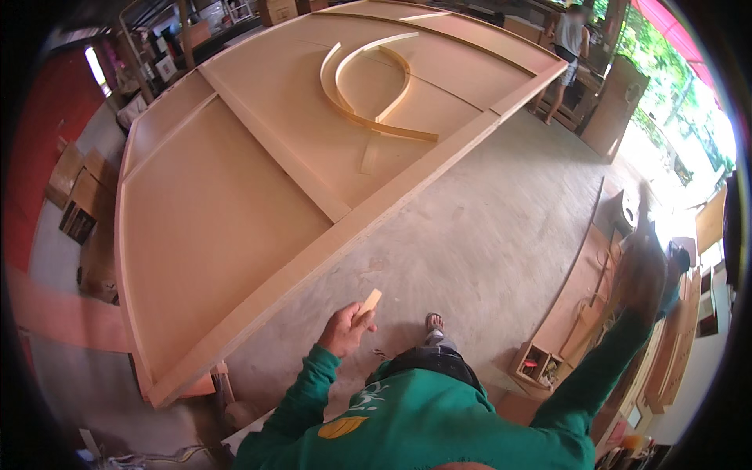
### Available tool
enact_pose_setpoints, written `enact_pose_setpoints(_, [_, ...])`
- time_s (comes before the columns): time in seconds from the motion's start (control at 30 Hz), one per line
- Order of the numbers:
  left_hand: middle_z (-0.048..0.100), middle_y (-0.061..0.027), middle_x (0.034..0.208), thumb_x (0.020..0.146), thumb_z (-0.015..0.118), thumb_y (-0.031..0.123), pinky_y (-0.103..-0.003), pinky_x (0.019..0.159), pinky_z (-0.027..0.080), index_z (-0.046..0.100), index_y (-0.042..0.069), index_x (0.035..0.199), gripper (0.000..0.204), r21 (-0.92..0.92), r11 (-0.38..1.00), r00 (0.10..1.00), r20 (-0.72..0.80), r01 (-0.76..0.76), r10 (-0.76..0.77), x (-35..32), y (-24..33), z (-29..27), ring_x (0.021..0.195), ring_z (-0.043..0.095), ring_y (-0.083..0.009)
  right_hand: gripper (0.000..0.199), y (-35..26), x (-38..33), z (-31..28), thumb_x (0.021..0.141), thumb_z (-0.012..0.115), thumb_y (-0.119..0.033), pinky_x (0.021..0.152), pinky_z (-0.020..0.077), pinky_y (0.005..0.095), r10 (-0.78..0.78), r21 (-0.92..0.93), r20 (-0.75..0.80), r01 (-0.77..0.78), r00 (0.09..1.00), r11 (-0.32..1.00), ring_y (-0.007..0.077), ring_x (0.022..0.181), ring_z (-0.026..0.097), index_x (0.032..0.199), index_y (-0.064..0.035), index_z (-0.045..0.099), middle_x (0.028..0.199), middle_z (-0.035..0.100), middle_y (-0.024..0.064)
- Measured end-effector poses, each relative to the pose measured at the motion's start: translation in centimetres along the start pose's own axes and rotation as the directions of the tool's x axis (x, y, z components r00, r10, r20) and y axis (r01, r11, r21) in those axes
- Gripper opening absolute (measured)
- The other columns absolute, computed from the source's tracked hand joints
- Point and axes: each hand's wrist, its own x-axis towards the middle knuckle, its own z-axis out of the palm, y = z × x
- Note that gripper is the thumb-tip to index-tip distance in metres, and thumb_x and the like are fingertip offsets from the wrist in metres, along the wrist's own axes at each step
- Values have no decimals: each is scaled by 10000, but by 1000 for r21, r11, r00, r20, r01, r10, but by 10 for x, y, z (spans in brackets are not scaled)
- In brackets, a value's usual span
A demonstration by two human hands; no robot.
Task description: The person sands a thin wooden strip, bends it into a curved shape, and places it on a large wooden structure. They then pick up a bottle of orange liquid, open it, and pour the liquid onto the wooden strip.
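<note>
Pale wood framing (313,257) already lines the edges of the big panel (211,196), but the curved strips (399,131) inside look loose, so probably unfinished. Left hand (345,330) pinches a small wood block (372,301) outside the near edge; right hand (644,270) is blurred, can't tell its fingers.

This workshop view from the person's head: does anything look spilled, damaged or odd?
Nothing looks spilled or damaged. One oddity: thin, curved, yellowish wooden strips lie crossed at the picture's top centre, on the large, tan, framed wooden panel, breaking its straight lines. The short, pale wooden piece in the left hand looks ordinary.
</note>
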Motion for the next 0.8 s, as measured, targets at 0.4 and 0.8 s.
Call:
enact_pose_setpoints(0.4, [723, -72, 875, 1108, 652, 256, -344, 782, 568, 710, 2, 1259, 301, -80, 996, 955, -290, 36, -58, -28, 39, 57, 817, 697, -159, 530, -32, 341, 489, 1007, 660, -442, 784, 590, 397, -435, -216, 586, 649, 684, 730, 263, 822, 739, 1295, 3, 651, 1119, 792, 167])
enact_pose_setpoints(0.8, [694, -89, 808, 1086, 687, 228, -329, 696, 540, 680, 9, 1231, 262, -107, 994, 960, -278, -1, -29, -25, 79, 47, 720, 665, -136, 269, -36, 164, 439, 1107, 574, -128, 850, 603, 307, -219, 189, 883, 114, 414, 975, 185, 927, 764, 1244, 60, 710, 1045, 803, 139])
